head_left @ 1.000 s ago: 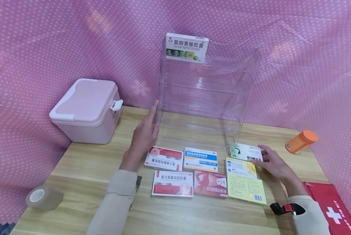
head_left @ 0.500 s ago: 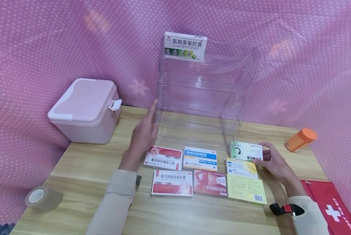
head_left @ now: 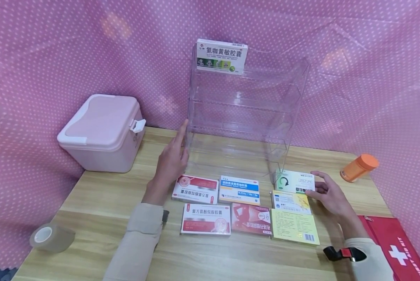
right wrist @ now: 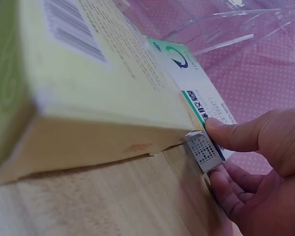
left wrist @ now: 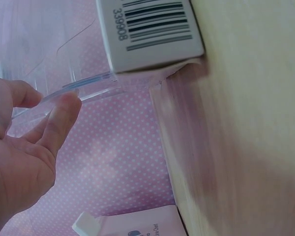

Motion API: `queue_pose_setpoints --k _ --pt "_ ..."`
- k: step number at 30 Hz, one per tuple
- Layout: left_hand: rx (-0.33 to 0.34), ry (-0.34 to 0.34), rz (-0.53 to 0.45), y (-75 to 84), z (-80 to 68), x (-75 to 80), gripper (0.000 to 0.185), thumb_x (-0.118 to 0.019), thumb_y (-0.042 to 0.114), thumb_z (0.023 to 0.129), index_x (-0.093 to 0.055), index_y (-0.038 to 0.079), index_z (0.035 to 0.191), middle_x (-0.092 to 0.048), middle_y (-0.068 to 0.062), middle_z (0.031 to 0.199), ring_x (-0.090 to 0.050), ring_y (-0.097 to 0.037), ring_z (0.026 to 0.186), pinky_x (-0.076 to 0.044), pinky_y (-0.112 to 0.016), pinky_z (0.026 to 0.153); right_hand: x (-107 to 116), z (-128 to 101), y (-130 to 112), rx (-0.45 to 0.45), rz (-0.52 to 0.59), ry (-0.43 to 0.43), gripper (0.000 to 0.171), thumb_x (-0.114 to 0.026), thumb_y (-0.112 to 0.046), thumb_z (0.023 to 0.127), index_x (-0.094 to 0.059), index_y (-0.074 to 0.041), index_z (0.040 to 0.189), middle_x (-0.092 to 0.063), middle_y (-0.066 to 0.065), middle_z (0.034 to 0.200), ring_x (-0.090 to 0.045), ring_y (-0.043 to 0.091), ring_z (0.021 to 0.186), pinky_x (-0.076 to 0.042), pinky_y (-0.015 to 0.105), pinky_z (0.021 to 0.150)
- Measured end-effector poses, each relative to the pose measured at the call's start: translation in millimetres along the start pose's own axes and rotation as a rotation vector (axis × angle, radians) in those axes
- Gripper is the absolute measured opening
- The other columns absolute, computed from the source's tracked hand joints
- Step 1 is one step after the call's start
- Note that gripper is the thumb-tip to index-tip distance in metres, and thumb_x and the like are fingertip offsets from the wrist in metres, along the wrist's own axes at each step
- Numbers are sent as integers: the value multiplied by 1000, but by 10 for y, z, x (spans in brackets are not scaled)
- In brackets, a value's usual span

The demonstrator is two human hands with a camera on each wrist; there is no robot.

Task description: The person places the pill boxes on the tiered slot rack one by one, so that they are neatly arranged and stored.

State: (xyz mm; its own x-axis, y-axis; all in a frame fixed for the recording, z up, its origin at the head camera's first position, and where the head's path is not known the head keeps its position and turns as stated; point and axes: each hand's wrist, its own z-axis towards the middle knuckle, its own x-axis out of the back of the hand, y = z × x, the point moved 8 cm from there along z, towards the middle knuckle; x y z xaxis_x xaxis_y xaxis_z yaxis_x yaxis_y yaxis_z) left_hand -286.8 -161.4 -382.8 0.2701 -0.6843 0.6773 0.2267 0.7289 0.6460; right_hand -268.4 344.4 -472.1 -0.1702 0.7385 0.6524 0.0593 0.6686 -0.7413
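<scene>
In the head view my left hand (head_left: 171,158) touches the left side of a clear tiered display rack (head_left: 238,105) with straight fingers. The left wrist view shows its thumb and fingertips right at the panel's edge. My right hand (head_left: 331,195) pinches the right end of a white and green medicine box (head_left: 296,181), which lies at the rack's front right corner. In the right wrist view the thumb (right wrist: 236,135) lies on the box's face, other fingers under its end. Just in front lie a white and yellow medicine box (head_left: 290,202) and a pale yellow one (head_left: 294,226).
Two red and white boxes (head_left: 206,219), a blue and white box (head_left: 239,190) and a pinkish-red box (head_left: 251,218) lie before the rack. Another box (head_left: 221,56) stands on its top tier. Around them are a pink case (head_left: 101,132), tape roll (head_left: 52,238), orange bottle (head_left: 359,168) and first-aid pouch (head_left: 396,246).
My right hand has shifted slightly to the right, still at the end of the white and green box. The white and yellow box has slid slightly right. My left hand stays at the rack.
</scene>
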Motion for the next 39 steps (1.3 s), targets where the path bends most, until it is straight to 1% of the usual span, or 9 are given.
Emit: queue_pose_setpoints --k 8,12,13,15,18,20,29,35,39 --pt "8 -5 -1 5 -4 7 94 -63 1 103 -14 40 174 -42 -11 173 -65 -42 132 -61 -62 90 23 -28 1 4 50 49 80 -73 -19 103 -29 -9 169 -57 34 150 -56 -9 102 -50 19 80" --pt "6 -1 6 0 -2 3 95 -63 2 103 -13 40 173 -41 -10 173 -67 -42 128 -62 -61 87 61 -54 -16 47 80 93 78 -74 -16 102 -31 -8 168 -61 33 144 -59 -12 102 -53 15 80" --pt "7 -1 9 -4 -2 1 95 -63 2 103 -12 42 173 -41 -10 173 -67 -42 127 -62 -61 87 77 -60 -23 60 90 103 78 -74 -15 102 -32 -7 167 -66 27 139 -60 -12 101 -54 16 79" --pt "9 -1 12 -12 -2 -1 96 -63 2 103 -12 42 173 -41 -10 173 -68 -42 124 -62 -60 85 117 -72 -41 94 110 121 76 -75 -12 101 -34 -7 165 -74 7 126 -63 -10 100 -55 15 79" --pt "10 -2 13 -23 -3 -5 96 -63 2 103 -12 42 173 -41 -10 173 -67 -42 125 -62 -60 86 180 -92 -71 128 154 133 75 -76 -8 99 -38 -10 163 -69 -22 112 -66 -9 98 -58 16 78" --pt "9 -1 12 -22 -3 -5 94 -64 2 103 -14 39 174 -42 -10 173 -67 -42 126 -61 -61 87 215 -112 -98 142 185 134 75 -76 -7 99 -38 -13 164 -66 -32 109 -67 -9 99 -58 14 79" --pt "0 -2 5 -8 5 -12 95 -63 3 104 -12 41 173 -41 -10 174 -66 -41 128 -61 -61 90 362 -138 -240 155 232 213 75 -73 -7 101 -37 -16 166 -66 -31 111 -66 -11 100 -56 8 82" --pt "7 -4 3 -16 3 -14 96 -62 3 104 -10 45 173 -41 -9 173 -67 -41 126 -62 -61 89 478 -80 -491 241 391 238 72 -74 3 97 -44 -15 161 -73 -20 109 -70 -6 97 -57 8 82" --pt "4 -5 -3 -14 3 -13 94 -62 3 104 -12 41 174 -41 -10 174 -67 -41 127 -62 -60 90 566 -36 -732 309 464 251 69 -73 8 96 -49 -19 155 -74 -15 111 -71 -3 99 -57 8 84"
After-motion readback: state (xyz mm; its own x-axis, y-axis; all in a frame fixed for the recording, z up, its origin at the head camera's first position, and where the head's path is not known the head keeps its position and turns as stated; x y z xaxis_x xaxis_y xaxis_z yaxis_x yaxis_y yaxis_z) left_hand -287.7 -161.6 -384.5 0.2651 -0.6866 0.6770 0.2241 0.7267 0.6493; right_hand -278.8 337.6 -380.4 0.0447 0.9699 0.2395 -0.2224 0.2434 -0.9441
